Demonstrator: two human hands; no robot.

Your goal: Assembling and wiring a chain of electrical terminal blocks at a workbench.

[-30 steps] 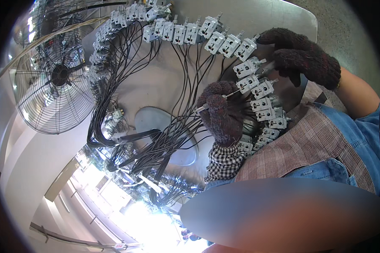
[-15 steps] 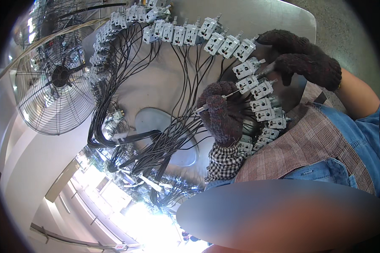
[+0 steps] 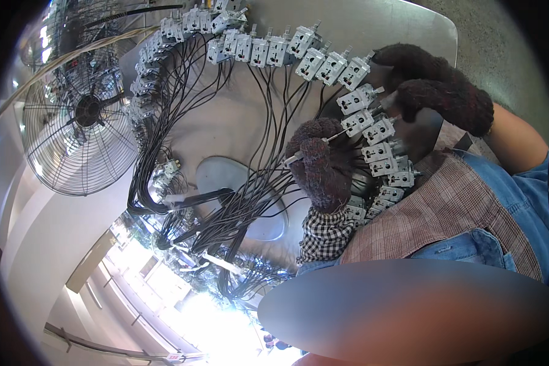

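My left hand (image 3: 320, 165), in a dark knitted glove below a checked sleeve, is closed around a slim screwdriver-like tool (image 3: 294, 158). Its thin shaft points at a grey metal switch-like block (image 3: 357, 122) in the curved row; whether the tip touches it I cannot tell. Black wires (image 3: 274, 177) run from the blocks past and under this hand. At the row's outer side is my right hand (image 3: 439, 88), also gloved, its fingers apart. One finger reaches beside a block (image 3: 354, 73); lower fingertips lie near the pins of another block (image 3: 355, 99).
The row of blocks bends across the metal table (image 3: 372, 21) and down its left side. A grey oval plate (image 3: 216, 174) lies under the wires. A wire-caged fan (image 3: 82, 137) stands at left. Bundled cables (image 3: 232, 226) hang near the table's lower edge.
My right hand's lower fingers have shifted slightly and curled a little. My left hand and the tool stay almost in place.
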